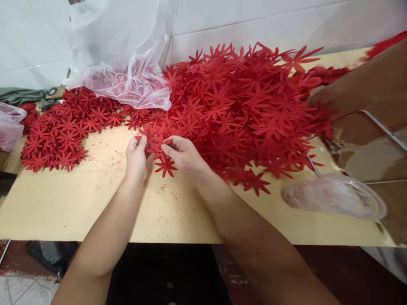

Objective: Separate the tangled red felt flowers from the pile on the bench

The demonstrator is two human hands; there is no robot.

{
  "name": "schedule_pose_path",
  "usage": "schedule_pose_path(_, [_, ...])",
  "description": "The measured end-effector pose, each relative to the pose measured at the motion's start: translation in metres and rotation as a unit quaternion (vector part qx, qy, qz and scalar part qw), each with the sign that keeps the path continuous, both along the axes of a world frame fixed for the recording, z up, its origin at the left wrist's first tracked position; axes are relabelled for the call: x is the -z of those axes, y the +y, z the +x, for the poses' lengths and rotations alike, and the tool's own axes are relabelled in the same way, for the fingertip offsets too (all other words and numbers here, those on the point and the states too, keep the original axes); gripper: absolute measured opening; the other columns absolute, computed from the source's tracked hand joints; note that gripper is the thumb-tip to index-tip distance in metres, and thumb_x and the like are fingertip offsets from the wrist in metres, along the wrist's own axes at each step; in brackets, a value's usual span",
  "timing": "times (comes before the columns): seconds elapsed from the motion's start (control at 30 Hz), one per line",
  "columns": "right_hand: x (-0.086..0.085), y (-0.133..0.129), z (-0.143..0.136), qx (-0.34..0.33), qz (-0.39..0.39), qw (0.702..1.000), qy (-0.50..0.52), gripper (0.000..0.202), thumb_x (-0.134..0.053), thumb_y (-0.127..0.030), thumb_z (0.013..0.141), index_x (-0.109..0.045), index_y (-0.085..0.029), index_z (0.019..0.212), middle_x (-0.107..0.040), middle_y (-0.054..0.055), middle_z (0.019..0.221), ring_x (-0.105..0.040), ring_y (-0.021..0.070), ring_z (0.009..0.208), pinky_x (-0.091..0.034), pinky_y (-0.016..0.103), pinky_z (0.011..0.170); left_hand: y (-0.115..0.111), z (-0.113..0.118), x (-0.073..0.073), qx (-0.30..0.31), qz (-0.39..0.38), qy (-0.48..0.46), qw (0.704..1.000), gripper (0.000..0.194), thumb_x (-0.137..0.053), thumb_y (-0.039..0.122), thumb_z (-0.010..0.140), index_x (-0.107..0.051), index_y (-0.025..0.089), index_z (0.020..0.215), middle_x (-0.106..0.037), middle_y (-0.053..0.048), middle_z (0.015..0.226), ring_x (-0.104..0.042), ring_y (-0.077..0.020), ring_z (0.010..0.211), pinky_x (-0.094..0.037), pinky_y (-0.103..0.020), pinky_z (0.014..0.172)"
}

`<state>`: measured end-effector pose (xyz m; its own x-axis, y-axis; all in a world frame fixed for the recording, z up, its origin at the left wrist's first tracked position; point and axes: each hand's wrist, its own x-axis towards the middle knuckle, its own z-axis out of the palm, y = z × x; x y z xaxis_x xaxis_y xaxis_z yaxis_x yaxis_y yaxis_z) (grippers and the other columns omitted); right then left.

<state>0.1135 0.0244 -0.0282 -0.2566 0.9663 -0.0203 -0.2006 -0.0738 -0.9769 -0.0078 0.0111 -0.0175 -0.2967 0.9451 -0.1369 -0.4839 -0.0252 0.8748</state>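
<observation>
Between my two hands a red fabric flower cutout (153, 140) with long narrow petals is held a little above the table. My left hand (136, 154) pinches its left petals between thumb and fingers. On the other side, my right hand (180, 153) is closed on a petal with thumb and forefinger. Another red flower cutout (165, 167) shows just below the held one. Close to my right hand rises a large loose heap of red flower cutouts (241, 110). To the left lie flatter, darker stacked red flowers (60, 135).
A clear plastic bag (127, 80) leans on the white tiled wall behind the flowers. At right, a clear plastic cup (337, 197) lies near a brown cardboard box (372, 123). Red scraps dot the pale tabletop (104, 190). A dark green cloth (22, 96) is at far left.
</observation>
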Motion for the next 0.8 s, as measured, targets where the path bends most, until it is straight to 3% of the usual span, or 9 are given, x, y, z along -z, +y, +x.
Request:
schedule_pose_path(0.1, [-0.003,0.000,0.004,0.021,0.015,1.000,-0.015,0.034,-0.074,-0.042,0.058,-0.050,-0.018,0.065,-0.049,-0.006,0.055,-0.042,0.0050,0.050,-0.036,0.023,0.051,0.006,-0.015,-0.003,-0.071,-0.029,-0.046,0.996,0.008,-0.055,0.020,0.080,-0.050,0.018,0.074,-0.066,0.002,0.068,-0.062,-0.0077,0.060,-0.049,-0.020,0.060])
schedule_pose_path(0.17, [-0.004,0.000,0.005,0.036,0.023,0.999,-0.016,0.033,-0.072,-0.042,0.062,-0.048,-0.019,0.064,-0.047,-0.007,0.055,-0.040,0.0047,0.050,-0.034,0.022,0.051,0.008,-0.023,-0.005,-0.087,-0.037,-0.059,0.994,0.008,-0.052,0.015,0.080,-0.048,0.019,0.074,-0.064,0.003,0.065,-0.062,-0.0077,0.060,-0.048,-0.020,0.059])
schedule_pose_path(0.4, [-0.007,-0.001,0.005,0.059,0.044,0.997,-0.028,0.036,-0.061,-0.048,0.074,-0.043,-0.020,0.062,-0.040,-0.006,0.055,-0.034,0.0054,0.050,-0.034,0.022,0.051,0.001,-0.009,-0.004,0.041,-0.025,0.018,0.999,0.020,-0.049,0.006,0.069,-0.055,0.020,0.081,-0.056,0.006,0.060,-0.051,-0.0053,0.048,-0.040,-0.017,0.047])
schedule_pose_path(0.53, [-0.005,0.000,0.006,0.077,0.068,0.994,-0.030,0.043,-0.061,-0.058,0.070,-0.042,-0.020,0.061,-0.043,-0.005,0.058,-0.039,0.0072,0.056,-0.039,0.023,0.057,-0.003,-0.002,-0.003,0.108,-0.012,0.074,0.991,0.005,-0.057,0.024,0.075,-0.058,0.020,0.077,-0.051,0.005,0.058,-0.047,-0.0054,0.049,-0.040,-0.019,0.049])
schedule_pose_path(0.67, [-0.003,-0.001,0.003,0.057,0.077,0.995,-0.031,0.050,-0.059,-0.068,0.063,-0.047,-0.020,0.063,-0.046,-0.004,0.058,-0.041,0.0079,0.056,-0.038,0.024,0.056,-0.005,0.002,-0.001,0.150,0.028,0.118,0.981,0.023,-0.071,0.036,0.067,-0.058,0.019,0.077,-0.054,0.004,0.064,-0.048,-0.0056,0.055,-0.041,-0.020,0.054])
schedule_pose_path(0.8, [-0.003,-0.004,0.001,0.051,0.094,0.991,-0.083,0.053,-0.061,-0.068,0.062,-0.040,-0.019,0.055,-0.038,-0.006,0.052,-0.033,0.0058,0.051,-0.030,0.024,0.049,-0.006,0.004,-0.002,0.154,0.032,0.101,0.982,0.029,-0.073,0.040,0.064,-0.057,0.019,0.076,-0.055,0.005,0.063,-0.048,-0.0052,0.054,-0.041,-0.019,0.053])
